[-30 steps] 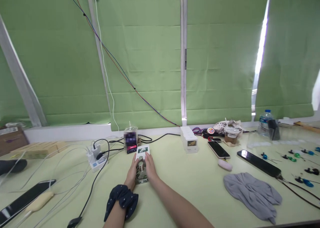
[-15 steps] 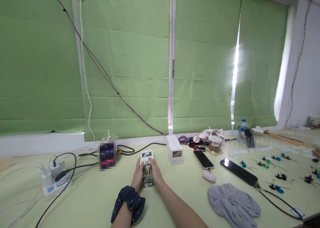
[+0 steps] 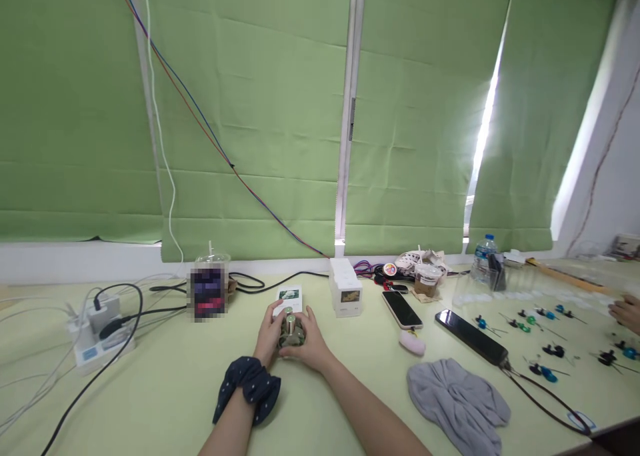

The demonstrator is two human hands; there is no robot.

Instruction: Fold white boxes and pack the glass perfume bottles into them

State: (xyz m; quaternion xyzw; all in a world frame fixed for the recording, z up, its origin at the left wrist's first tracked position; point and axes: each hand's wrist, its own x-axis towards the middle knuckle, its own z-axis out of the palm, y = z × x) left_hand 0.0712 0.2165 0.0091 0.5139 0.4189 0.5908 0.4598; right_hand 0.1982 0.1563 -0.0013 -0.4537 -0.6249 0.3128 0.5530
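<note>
Cupped around a small dark green, lumpy piece (image 3: 292,337) are both of my hands, just in front of a white picture card or box (image 3: 289,297). Silvery cylinders (image 3: 291,323) with greenish tops stand up from the piece; its exact kind I cannot make out. My left hand (image 3: 270,329) grips the left side, fingertips near the cylinders, and wears a dark dotted scrunchie (image 3: 249,388) at the wrist. My right hand (image 3: 311,343) closes on the right side, thumb along the near edge.
A white box (image 3: 345,288) stands behind my right hand. To the right lie two phones (image 3: 403,309), a grey cloth (image 3: 457,403) and several small blue, green and black parts (image 3: 544,373). A power strip (image 3: 103,349) is left. Another person's hand (image 3: 627,311) shows at the right edge.
My right hand has wrapped further around the piece, its thumb now at the near edge. The shiny front part seen earlier is now covered or tilted away. The view has shifted slightly.
</note>
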